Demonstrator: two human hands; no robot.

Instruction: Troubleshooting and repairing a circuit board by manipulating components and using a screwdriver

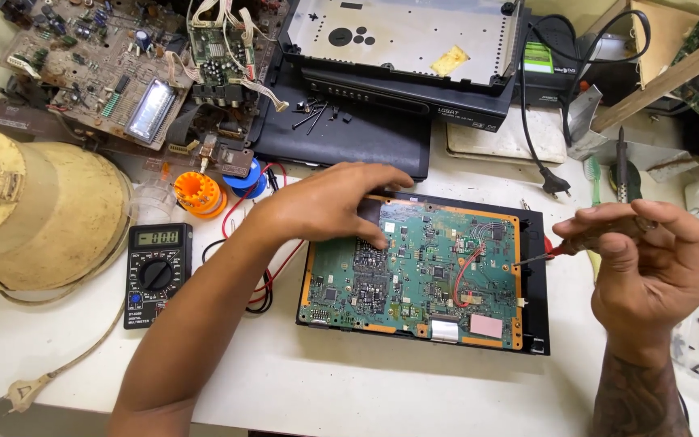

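Circuit board (422,267): green, orange-edged, on black tray (537,275). Multimeter (157,271) black. Solder spool (198,193) orange. Tabletop (366,388) white.

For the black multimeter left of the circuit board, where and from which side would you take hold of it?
Grip the multimeter across its two long side edges, around the dial, coming straight down from above. It lies flat, face up on the white table, so only those edges offer opposing faces. Come in from its lower left, since the person's left hand and forearm cross just to its right, where the red and black test leads also lie.
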